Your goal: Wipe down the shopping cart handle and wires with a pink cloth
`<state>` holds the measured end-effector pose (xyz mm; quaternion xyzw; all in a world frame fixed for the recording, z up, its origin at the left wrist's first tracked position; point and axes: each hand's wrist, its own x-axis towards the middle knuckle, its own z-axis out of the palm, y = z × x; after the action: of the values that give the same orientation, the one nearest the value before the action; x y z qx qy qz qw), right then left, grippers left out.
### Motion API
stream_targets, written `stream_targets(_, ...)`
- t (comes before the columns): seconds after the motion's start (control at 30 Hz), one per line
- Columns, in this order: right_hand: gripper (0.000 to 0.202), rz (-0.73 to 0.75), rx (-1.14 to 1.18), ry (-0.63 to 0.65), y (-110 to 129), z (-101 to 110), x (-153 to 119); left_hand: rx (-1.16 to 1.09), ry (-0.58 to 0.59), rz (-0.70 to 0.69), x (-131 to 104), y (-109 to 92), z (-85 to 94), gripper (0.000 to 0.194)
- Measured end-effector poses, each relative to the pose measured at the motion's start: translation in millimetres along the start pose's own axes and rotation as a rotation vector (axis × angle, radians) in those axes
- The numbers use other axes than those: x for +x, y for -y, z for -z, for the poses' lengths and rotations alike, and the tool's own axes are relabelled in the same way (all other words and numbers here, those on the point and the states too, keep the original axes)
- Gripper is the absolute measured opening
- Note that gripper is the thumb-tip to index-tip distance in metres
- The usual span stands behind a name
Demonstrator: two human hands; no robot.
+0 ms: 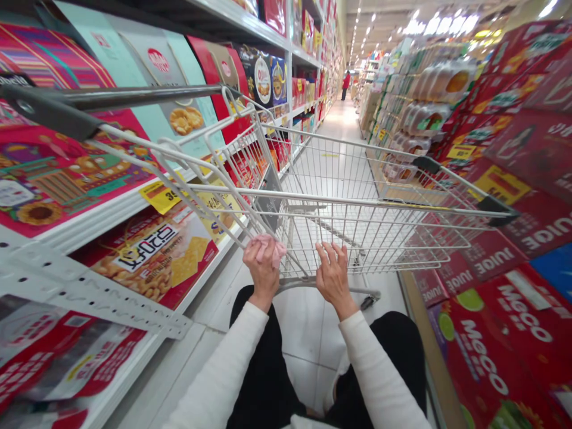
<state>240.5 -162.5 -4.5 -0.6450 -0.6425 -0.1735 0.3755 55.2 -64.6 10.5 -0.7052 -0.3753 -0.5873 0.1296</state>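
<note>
On the far left, a white shelf (58,286) is holding colourful gift boxes (172,77) on its upper level, and a red cracker box (167,250) is sitting on the level below. A yellow price tag (161,193) is hanging from the shelf edge between them. The shopping cart (330,199) is standing upright across the aisle, directly in front of the person, its dark handle (143,97) pointing left toward the shelf and its basket stretching right.

Left of the middle, the left hand (263,268) is clutching a pink cloth (274,247) at the lower part of the cart's near side. Just to its right, the right hand (333,271) is reaching to the lower wires of that side with fingers spread and slightly bent; whether they are gripping the wires, I cannot tell. Both arms are wearing white sleeves (223,363), and black trousers (254,357) are showing around them. Far down the aisle, a person in red (345,83) is standing. On the right, wrapped bottles (440,83) are rising in stacks, and nearer, red drink boxes (496,333) are piling up beside the cart.
</note>
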Motion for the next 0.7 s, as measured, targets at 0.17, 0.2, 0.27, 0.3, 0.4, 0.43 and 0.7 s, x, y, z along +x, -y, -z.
stream_targets(0.17,0.068,-0.015,0.009,-0.005,0.0,-1.0,0.7,-0.016,-0.062,0.023,10.1,-22.7,16.4,0.035)
stream_targets(0.2,0.068,-0.020,0.015,-0.010,0.7,-1.3,0.6,-0.026,-0.088,0.035,20.1,-29.2,16.3,0.035)
stream_targets(0.27,0.066,-0.029,0.030,-0.022,2.4,-1.3,0.1,-0.031,-0.092,-0.010,37.0,-40.1,10.1,0.033)
stream_targets(0.3,0.066,-0.031,0.038,-0.024,2.9,-1.1,-0.2,-0.016,-0.076,-0.062,40.8,-43.7,4.6,0.032)
stream_targets(0.4,0.068,-0.022,0.067,-0.020,1.7,0.5,-1.9,0.074,-0.035,-0.230,26.2,-45.7,-12.9,0.036)
stream_targets(0.43,0.070,-0.013,0.080,-0.016,0.2,1.3,-2.8,0.088,-0.021,-0.268,14.7,-44.4,-16.7,0.038)
stream_targets(0.7,0.081,0.061,0.203,-0.025,-12.7,5.5,-9.4,0.028,0.092,-0.188,-4.6,-56.7,-13.6,0.044)
